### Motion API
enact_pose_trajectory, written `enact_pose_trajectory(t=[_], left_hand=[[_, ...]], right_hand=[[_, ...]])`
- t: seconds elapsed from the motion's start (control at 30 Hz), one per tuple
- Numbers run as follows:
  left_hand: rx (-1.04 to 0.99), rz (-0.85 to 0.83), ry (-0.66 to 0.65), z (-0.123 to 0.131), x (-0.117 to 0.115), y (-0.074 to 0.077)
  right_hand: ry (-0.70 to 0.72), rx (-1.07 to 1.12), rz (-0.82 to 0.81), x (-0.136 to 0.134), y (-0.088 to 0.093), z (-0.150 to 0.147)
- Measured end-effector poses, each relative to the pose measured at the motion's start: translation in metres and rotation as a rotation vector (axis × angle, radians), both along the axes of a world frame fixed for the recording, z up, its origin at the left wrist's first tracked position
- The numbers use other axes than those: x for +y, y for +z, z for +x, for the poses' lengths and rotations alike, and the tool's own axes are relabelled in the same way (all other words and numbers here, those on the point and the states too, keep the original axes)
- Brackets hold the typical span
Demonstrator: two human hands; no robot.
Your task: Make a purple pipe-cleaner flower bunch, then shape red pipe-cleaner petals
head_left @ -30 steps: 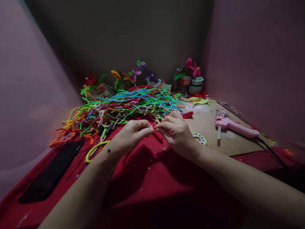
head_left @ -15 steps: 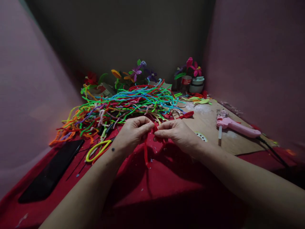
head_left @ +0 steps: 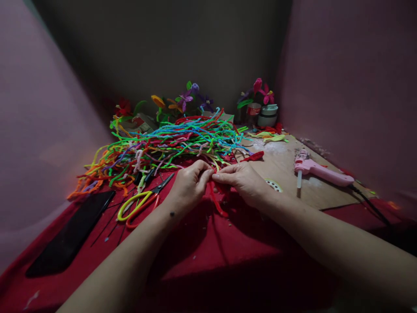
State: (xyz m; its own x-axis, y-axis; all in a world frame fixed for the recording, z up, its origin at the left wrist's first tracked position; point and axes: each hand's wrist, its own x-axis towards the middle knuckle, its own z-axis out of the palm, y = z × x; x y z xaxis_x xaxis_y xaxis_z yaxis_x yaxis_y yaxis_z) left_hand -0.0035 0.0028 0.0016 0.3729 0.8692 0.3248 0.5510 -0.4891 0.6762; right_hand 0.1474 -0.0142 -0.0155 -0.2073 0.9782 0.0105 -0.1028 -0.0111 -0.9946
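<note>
Between my fingertips is a red pipe cleaner, its loose end hanging down toward the red cloth. My left hand pinches it from the left, thumb against the curled fingers. From the right, my right hand is closed on it too, and the two hands meet at the thumbs. Part of the red piece sits in shadow under my right fingers, so its shape there is hidden. Just beyond my hands lies a heap of coloured pipe cleaners. Scissors with yellow and orange handles lie left of my left hand.
A black phone rests at the left. On a brown board at the right lies a pink glue gun with a black cord. Fuzzy flowers, a lidded jar and a red-labelled cup stand at the back.
My left hand has shifted right, so the hands now meet and more of the scissors shows. The pipe cleaner's hanging end has swung to the right.
</note>
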Motion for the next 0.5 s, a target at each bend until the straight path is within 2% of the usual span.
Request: enact_pose_trajectory(t=[0.17,0.33,0.4,0.5], left_hand=[[0.068,0.056,0.011,-0.0003,-0.0019,-0.0019],[0.039,0.094,0.021,0.0013,-0.0037,-0.0035],[-0.056,0.001,0.013,0.0018,-0.0040,-0.0014],[-0.205,-0.268,-0.036,0.0012,-0.0036,0.0048]], right_hand=[[0.017,0.032,-0.025,0.0018,-0.0035,0.0001],[0.107,0.039,-0.086,0.0033,-0.0053,0.0022],[0.110,0.028,-0.102,0.0031,-0.0047,0.0025],[0.101,0.009,-0.114,0.0021,-0.0027,0.0022]])
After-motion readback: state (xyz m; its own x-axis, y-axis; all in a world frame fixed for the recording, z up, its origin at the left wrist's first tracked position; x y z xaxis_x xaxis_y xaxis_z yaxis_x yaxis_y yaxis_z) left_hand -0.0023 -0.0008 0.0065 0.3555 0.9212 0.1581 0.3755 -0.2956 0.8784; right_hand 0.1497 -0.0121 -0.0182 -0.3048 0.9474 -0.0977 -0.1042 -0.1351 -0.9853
